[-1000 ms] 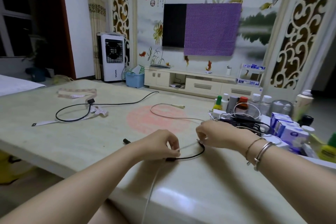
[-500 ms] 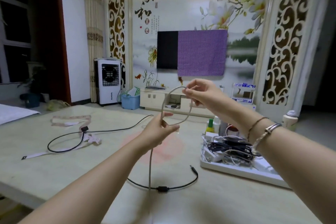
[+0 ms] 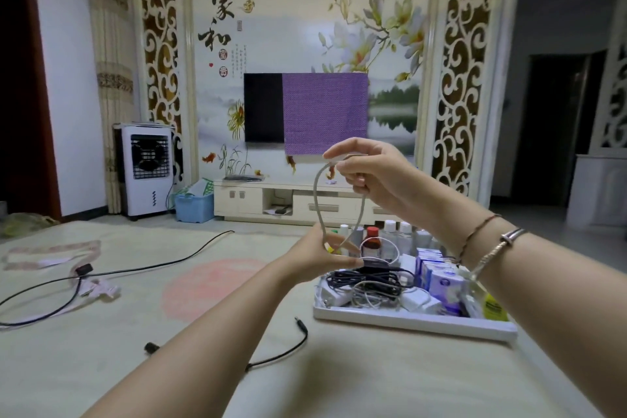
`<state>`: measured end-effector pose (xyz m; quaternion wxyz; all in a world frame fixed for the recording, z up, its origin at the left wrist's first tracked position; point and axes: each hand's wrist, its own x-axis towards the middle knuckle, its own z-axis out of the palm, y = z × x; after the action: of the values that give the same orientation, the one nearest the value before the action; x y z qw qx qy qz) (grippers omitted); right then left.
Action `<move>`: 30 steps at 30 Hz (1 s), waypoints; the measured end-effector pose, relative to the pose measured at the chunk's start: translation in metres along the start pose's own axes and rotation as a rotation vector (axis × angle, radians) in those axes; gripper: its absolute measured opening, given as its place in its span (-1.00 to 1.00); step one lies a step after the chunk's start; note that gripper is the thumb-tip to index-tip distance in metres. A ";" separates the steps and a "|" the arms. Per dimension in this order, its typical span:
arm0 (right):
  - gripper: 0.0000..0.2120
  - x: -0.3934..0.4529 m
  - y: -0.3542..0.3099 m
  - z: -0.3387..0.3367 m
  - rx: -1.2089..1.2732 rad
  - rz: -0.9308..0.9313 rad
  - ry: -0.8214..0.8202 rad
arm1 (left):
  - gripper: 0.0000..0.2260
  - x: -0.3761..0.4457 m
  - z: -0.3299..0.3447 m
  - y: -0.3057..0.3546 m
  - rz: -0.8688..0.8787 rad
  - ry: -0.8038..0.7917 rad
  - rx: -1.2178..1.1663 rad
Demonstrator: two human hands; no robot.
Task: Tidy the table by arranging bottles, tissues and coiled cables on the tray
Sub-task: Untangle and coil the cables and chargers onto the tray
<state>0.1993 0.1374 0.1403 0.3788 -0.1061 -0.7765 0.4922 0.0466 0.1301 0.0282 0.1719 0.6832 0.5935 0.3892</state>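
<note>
Hands: two, both raised over the desk (image 3: 390,380). Right hand (image 3: 375,176) pinched the top of one grey cable (image 3: 317,200) loop; left hand (image 3: 319,256) pinched its bottom. One tray (image 3: 407,321) held coiled cables (image 3: 368,282), bottles (image 3: 388,236), tissue packs (image 3: 441,276). Two black cables lay loose on the desk.

Light: dim, even indoor; dark doorway at right.
Shadows: soft, under forearms on table (image 3: 373,383).
Focus: mostly sharp.
Distortion: wide-angle bowing at frame edges.
</note>
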 end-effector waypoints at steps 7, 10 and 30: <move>-0.82 -0.020 -0.012 -0.020 -0.428 0.002 0.073 | -0.69 -0.003 0.007 -0.006 -0.087 -0.023 0.142; -0.82 -0.026 -0.009 -0.036 -0.516 0.015 0.113 | -0.59 -0.010 -0.012 -0.008 -0.099 -0.041 0.150; -0.80 -0.039 0.053 -0.014 -0.708 0.258 -0.069 | -0.60 -0.030 -0.074 0.054 -0.129 -0.226 -0.075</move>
<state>0.2246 0.1517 0.0802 0.2271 -0.3108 -0.8911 0.2404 0.0292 0.0720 0.1030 0.2879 0.6763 0.5979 0.3197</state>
